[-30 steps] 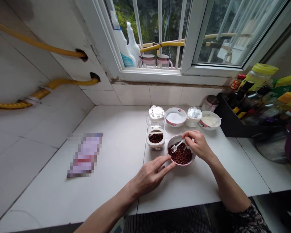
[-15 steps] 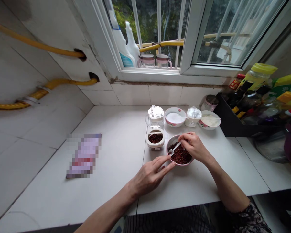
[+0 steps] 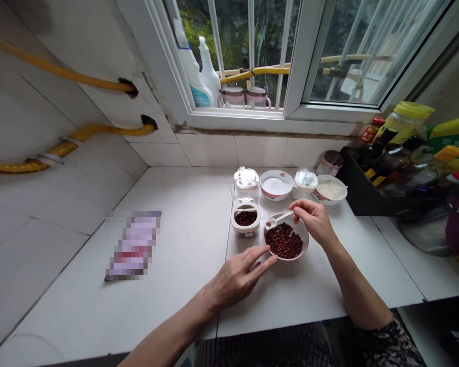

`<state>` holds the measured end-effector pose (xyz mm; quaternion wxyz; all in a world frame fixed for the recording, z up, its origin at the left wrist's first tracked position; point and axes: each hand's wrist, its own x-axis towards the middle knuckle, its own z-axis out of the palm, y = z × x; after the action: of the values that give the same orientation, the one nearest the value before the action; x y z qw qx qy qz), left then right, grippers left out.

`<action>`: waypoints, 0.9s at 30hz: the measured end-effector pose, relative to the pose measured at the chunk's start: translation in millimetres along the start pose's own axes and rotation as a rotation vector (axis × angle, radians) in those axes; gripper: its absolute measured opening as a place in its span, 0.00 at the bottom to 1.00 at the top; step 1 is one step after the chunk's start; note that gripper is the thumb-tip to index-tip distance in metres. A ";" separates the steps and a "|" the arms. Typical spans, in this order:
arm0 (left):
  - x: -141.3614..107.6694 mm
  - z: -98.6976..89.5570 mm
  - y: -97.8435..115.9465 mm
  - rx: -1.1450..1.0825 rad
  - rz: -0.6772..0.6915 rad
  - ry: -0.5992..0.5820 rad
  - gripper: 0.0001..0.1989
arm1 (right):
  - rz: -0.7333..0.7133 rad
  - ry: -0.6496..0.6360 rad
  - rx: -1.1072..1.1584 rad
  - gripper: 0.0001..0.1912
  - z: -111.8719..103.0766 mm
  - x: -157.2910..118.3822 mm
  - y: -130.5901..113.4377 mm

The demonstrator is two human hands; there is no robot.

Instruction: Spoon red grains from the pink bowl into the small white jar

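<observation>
Two bare hands are at work over one pink-rimmed bowl [image 3: 305, 240] on the white counter [image 3: 183, 290]. The right hand [image 3: 315, 220] pinches the handle of a small white spoon [image 3: 284, 216] between thumb and fingers. The spoon is tilted, its scoop above the far left part of the bowl, with a few dark bits in it; whether it touches the rim cannot be determined. The left hand [image 3: 237, 276] is palm down with its extended fingers spread apart, tips at the near left rim of the bowl. Dark red peppercorns [image 3: 285, 243] cover the bottom of the bowl, the far inner wall remaining bare. Just beside it, to the left, stands an open jar [image 3: 246, 231], upright and holding similar peppercorns. Behind these, a white-lidded jar [image 3: 247, 177], a flowered bowl [image 3: 277, 195] of white grains, a second small jar [image 3: 306, 180] and another flowered bowl [image 3: 325, 199] with pale contents form a row. Near the right end of the row sits a black box [image 3: 363, 200] of bottles. A purple packet [image 3: 134, 244], its markings blurred, lies on the left of the counter, well apart from both hands.
</observation>
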<state>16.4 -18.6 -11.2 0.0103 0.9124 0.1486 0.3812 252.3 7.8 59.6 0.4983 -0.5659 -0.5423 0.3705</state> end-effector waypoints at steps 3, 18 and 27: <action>-0.6 0.0 -0.2 0.006 -0.001 0.000 0.20 | -0.113 0.076 -0.004 0.09 13.7 -2.0 -7.7; -1.1 0.5 0.0 0.010 -0.015 -0.011 0.21 | -0.583 0.120 -0.528 0.10 -2.6 -11.3 -10.0; -1.8 0.9 -0.2 0.001 -0.014 -0.001 0.21 | -0.404 -0.169 -0.670 0.12 0.2 -9.5 9.4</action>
<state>15.7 -18.8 -13.1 0.0127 0.9115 0.1551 0.3808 253.2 -0.7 49.3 0.3027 -0.5466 -0.7725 0.1129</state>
